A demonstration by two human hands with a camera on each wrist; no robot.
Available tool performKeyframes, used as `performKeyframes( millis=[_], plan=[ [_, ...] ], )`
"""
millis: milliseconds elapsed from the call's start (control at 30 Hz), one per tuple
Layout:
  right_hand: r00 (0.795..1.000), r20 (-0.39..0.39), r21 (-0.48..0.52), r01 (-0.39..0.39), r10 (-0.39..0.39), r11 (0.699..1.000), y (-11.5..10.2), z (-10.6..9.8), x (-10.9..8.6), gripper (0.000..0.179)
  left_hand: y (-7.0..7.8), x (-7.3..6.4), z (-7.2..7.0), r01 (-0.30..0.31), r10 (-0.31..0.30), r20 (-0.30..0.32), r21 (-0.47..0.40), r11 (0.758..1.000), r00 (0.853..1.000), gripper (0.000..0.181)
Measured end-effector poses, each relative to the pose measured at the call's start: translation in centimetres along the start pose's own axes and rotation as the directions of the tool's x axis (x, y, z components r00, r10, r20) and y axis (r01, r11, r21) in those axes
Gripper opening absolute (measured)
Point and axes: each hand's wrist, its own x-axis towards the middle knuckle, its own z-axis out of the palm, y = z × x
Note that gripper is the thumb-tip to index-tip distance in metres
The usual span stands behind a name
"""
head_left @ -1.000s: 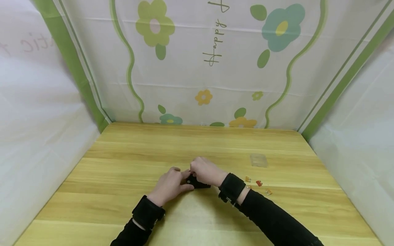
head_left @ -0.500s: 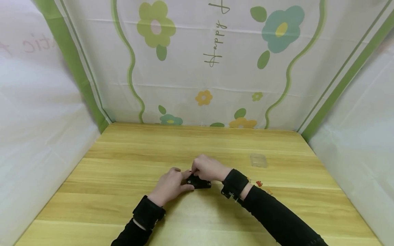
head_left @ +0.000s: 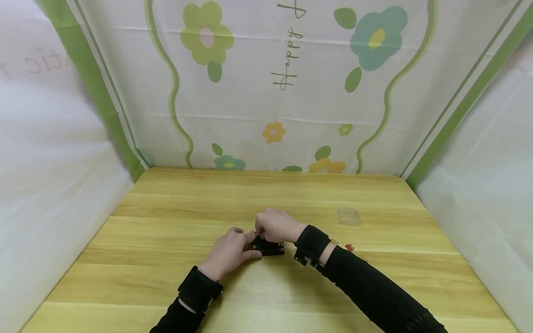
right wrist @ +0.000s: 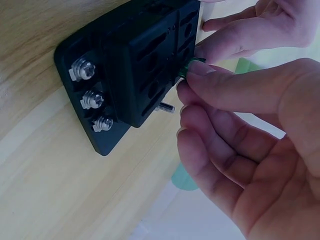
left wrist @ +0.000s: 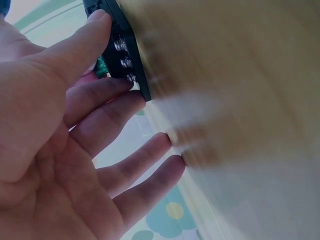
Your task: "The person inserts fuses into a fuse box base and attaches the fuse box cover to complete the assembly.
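A black fuse block (head_left: 269, 249) with a slotted raised centre and a row of silver screw terminals sits on the wooden table. My left hand (head_left: 230, 253) grips its left end; in the left wrist view the thumb lies on one side and fingers touch the far edge. Above the block, my right hand (head_left: 278, 225) pinches a small green blade fuse (right wrist: 186, 69) between thumb and index finger, right at the slots. The fuse's lower part is hidden, so how deep it sits I cannot tell. A threaded stud (right wrist: 165, 107) juts from the block's side.
To the right lie a red blade fuse (head_left: 349, 248) and orange blade fuses (head_left: 334, 241), partly covered by my right wrist. A clear plastic case or lid (head_left: 349, 217) lies behind them. A printed flower curtain (head_left: 275, 92) stands along the table's back edge.
My right wrist and forearm have shifted slightly, covering more of the orange fuses and baring more of the block's right end. The left hand keeps its hold in the same place.
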Motion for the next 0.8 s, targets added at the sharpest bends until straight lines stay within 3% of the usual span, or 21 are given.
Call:
performKeyframes(
  millis=[167,533,800],
  plan=[
    [1.000,-0.011,-0.011,-0.008,0.008,1.000,-0.06,0.07,0.09,0.047,0.00,0.10,0.01,0.001,-0.001,-0.002,0.005,1.000,1.000,0.054],
    [0.999,-0.045,0.011,-0.012,0.012,1.000,0.24,0.36,-0.20,0.030,0.32,0.16,-0.29,0.001,-0.001,-0.003,0.000,1.000,1.000,0.054],
    [0.999,-0.034,-0.017,-0.012,0.011,1.000,-0.21,-0.02,-0.16,0.046,0.36,0.15,-0.21,-0.015,0.015,-0.007,0.017,1.000,1.000,0.054]
  ],
)
